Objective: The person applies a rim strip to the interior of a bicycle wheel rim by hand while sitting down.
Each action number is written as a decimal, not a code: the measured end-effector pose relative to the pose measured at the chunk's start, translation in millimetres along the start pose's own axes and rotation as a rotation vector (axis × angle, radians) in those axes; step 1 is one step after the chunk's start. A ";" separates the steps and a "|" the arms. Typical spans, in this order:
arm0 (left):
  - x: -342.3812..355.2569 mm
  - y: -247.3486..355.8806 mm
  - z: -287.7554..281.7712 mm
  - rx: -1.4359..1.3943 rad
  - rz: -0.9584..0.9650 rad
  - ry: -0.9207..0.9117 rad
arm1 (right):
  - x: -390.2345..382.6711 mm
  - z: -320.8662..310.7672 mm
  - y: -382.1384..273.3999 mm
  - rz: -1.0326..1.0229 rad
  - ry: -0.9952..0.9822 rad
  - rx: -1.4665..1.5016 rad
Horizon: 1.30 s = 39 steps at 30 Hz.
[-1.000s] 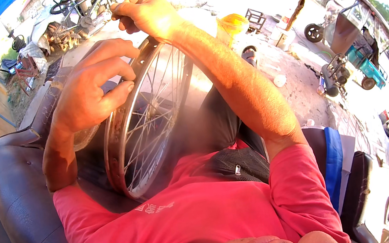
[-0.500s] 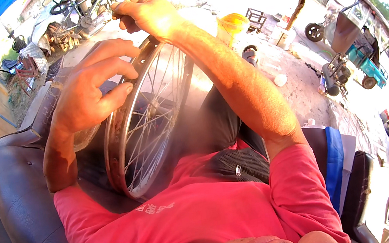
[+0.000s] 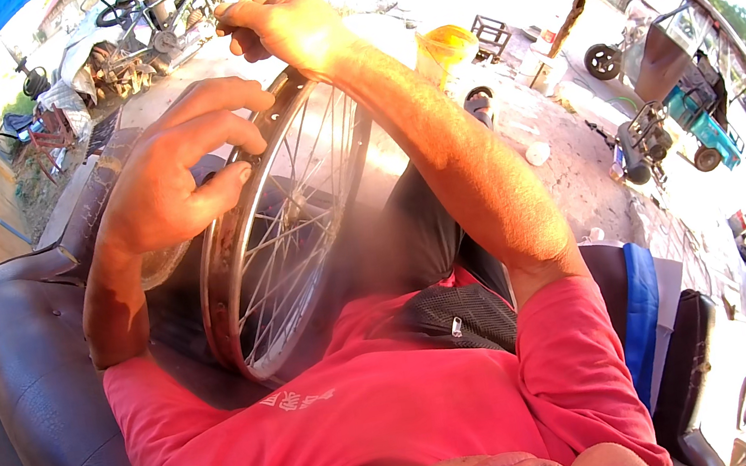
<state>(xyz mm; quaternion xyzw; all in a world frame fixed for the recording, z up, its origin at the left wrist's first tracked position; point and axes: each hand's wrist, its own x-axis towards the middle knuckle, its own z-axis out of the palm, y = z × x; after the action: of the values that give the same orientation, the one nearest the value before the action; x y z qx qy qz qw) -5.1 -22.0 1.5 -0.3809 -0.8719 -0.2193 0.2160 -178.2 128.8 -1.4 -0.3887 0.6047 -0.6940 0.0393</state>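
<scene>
A spoked wheel (image 3: 295, 204) sits tilted on edge before the red shirt (image 3: 400, 412).
Leftmost, the left hand (image 3: 168, 186) curls at the rim (image 3: 220, 289), fingers parted; next, the wheel's long axis runs from the shirt up and away, leaning right; then the right hand (image 3: 289, 28), past its far end, has fingertips bunched, on what I can't tell. Since a second ago, the left thumb (image 3: 225, 189) has eased slightly away from the fingers; the wheel hasn't visibly moved.
</scene>
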 end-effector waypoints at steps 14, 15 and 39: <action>2.0 -2.0 -2.3 0.020 0.040 -0.027 | -1.1 0.9 -1.0 -0.020 0.004 -0.021; 2.8 -2.7 -2.4 0.043 0.056 -0.031 | -1.0 0.9 -0.9 -0.025 -0.002 -0.026; 1.1 -1.5 -0.9 -0.022 0.017 -0.008 | -2.0 1.3 -2.3 -0.008 -0.001 0.001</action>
<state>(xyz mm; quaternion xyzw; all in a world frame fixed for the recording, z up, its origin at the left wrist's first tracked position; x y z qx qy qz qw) -6.8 -22.8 2.5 -0.3914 -0.8671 -0.2254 0.2100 -175.1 129.5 -0.4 -0.3913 0.6028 -0.6943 0.0371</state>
